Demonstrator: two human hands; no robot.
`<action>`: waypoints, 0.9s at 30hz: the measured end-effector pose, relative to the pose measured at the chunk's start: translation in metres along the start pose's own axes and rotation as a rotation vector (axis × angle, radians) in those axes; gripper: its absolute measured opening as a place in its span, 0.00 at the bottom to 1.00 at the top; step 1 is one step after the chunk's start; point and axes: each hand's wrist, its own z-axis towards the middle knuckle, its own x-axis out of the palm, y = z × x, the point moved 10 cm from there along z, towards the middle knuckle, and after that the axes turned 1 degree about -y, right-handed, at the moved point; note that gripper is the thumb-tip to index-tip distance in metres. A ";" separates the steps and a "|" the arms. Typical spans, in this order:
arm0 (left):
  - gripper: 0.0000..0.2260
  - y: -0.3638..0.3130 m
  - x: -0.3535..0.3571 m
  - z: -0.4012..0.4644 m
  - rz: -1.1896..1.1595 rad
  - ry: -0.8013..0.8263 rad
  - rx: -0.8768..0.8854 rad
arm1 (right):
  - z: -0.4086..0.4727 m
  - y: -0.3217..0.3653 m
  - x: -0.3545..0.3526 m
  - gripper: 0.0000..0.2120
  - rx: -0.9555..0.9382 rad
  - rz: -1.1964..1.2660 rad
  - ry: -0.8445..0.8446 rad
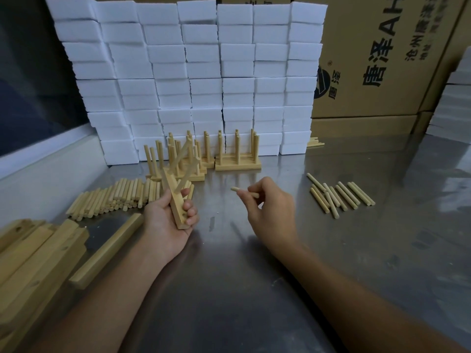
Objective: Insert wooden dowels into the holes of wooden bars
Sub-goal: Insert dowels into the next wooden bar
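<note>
My left hand (pixel 169 217) grips a wooden bar (pixel 177 208) held on end above the metal table, with two dowels (pixel 184 159) sticking out of its upper part. My right hand (pixel 270 202), to the right of the bar and apart from it, pinches a single dowel (pixel 235 189) that points left. A heap of loose dowels (pixel 119 197) lies left of my left hand. A smaller group of dowels (pixel 340 196) lies to the right. Bare bars (pixel 38 253) are piled at the lower left.
Finished bars with upright dowels (pixel 238 164) stand in rows at the back of the steel table (pixel 254 289). Behind them rises a wall of white foam blocks (pixel 193 72). Printed cardboard boxes (pixel 382 59) stand at the back right, more white blocks (pixel 453 98) at the right edge.
</note>
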 end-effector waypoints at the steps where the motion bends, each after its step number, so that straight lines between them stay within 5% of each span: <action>1: 0.18 0.000 0.000 0.000 0.000 0.002 -0.001 | 0.000 -0.001 0.000 0.12 0.009 -0.006 0.003; 6: 0.18 0.000 0.000 0.000 0.001 0.007 -0.003 | 0.000 -0.008 0.008 0.03 0.055 -0.055 0.094; 9: 0.17 0.000 -0.001 0.000 0.002 0.000 0.001 | -0.001 -0.012 0.017 0.13 0.077 -0.170 0.196; 13: 0.17 0.000 0.000 -0.001 0.002 -0.002 -0.001 | -0.001 -0.014 0.019 0.08 0.105 -0.225 0.229; 20: 0.17 0.000 -0.001 0.000 0.018 -0.006 -0.003 | -0.003 -0.022 0.027 0.18 0.188 -0.088 0.285; 24: 0.17 0.001 -0.001 0.001 0.027 -0.005 -0.003 | -0.003 -0.011 0.024 0.05 0.103 -0.040 0.228; 27: 0.17 0.001 -0.001 0.002 0.032 0.002 -0.003 | -0.004 -0.007 0.021 0.20 0.090 -0.082 0.208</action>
